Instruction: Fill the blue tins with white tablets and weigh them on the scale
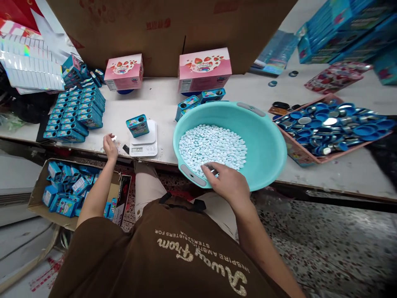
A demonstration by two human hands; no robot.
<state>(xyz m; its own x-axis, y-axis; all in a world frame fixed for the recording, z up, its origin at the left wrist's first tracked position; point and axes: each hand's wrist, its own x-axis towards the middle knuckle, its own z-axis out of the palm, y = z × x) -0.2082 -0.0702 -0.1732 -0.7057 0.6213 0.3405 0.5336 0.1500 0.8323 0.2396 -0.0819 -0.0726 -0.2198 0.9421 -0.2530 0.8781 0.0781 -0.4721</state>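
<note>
My right hand (228, 182) reaches over the near rim of a turquoise plastic basin (266, 145), its thumb and forefinger apart just above small pale-blue candies (214, 145). Whether its lower fingers touch any candies is hidden. My left hand (111, 147) is at the table's front edge, fingers loosely bent and apparently holding nothing; a small whitish bit shows beside them. Right of it stands a white digital scale (150, 138) with its display lit. One blue tin (137, 125) stands upright on the scale's plate, a dark round opening in its top.
Rows of blue tins (74, 111) stand at left, above a carton (37, 203) of more tins. Two pink boxes (204, 70) stand behind, with several tins (187, 105) by the basin. A pink box (300, 151) of blue-and-silver lids lies right. Cardboard (124, 37) blocks the back.
</note>
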